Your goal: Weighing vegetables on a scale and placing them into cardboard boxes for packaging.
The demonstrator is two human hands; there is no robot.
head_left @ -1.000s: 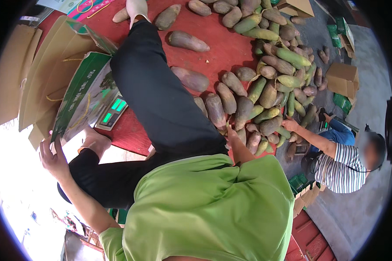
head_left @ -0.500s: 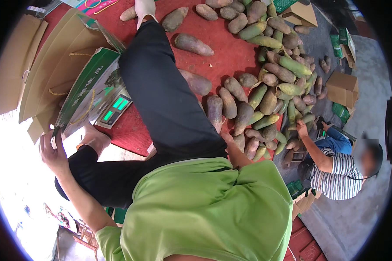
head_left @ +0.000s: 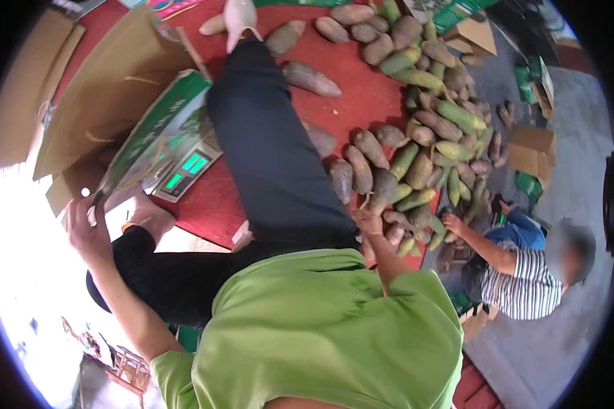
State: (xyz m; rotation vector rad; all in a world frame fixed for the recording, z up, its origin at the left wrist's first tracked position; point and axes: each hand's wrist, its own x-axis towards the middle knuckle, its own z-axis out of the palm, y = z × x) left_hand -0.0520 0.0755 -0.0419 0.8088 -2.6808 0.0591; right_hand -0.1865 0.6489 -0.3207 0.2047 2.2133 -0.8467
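The person in the green shirt sits on a red mat (head_left: pixel 361 95) with one leg in dark trousers stretched out over it. A big pile of roots (head_left: pixel 423 150), brown and green, lies on the mat to the right of the leg.

The right hand (head_left: pixel 370 221) reaches into the near edge of the pile. Its fingers look curled on a brown root (head_left: pixel 383 189), but the view is small, so I cannot tell if the hold is firm. The left hand (head_left: pixel 89 228) is out to the left, fingers bent on the low edge of a green and white box (head_left: pixel 160 136). The box leans up beside a scale (head_left: pixel 184 170) with a lit green screen. Brown cardboard (head_left: pixel 109 88) stands behind the box.

A second person in a striped shirt crouches at the far right and has a hand (head_left: pixel 454 221) in the same pile, near the right hand.

To do this well, I think the right hand should take one root around its thick middle and lift it straight up, so the roots next to it do not roll. The left hand should keep the box tilted and still, with its mouth open to the pile. The two hands in the pile should stay apart so they do not bump
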